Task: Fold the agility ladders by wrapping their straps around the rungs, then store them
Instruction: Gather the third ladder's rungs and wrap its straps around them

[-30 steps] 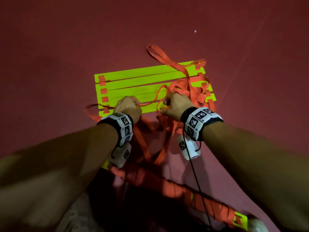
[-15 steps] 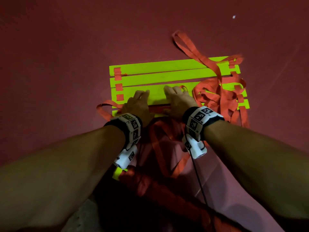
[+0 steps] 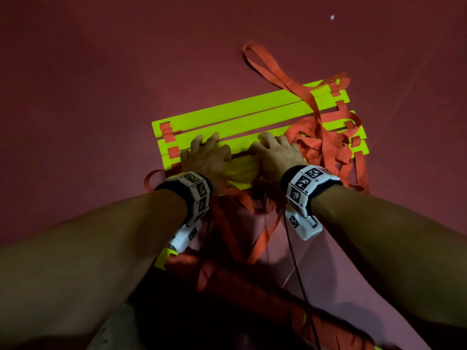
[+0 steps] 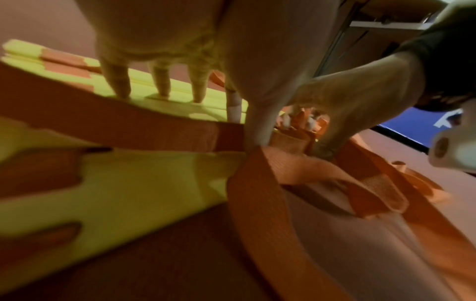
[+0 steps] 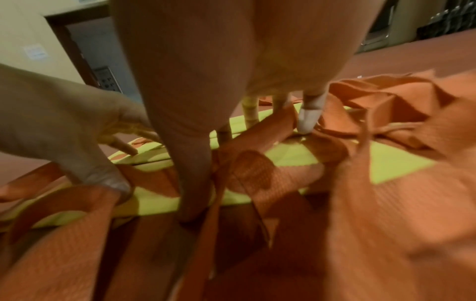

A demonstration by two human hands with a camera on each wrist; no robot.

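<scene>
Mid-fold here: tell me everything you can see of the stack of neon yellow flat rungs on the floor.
The stack of neon yellow flat rungs lies flat on the dark red floor, long slats side by side, slightly fanned, looking like rigid plastic. Orange webbing straps thread through slots at both ends and pile in a loose tangle over the right end. The left hand and right hand press down on the nearest rungs with spread fingers; a strap runs under both hands.
</scene>
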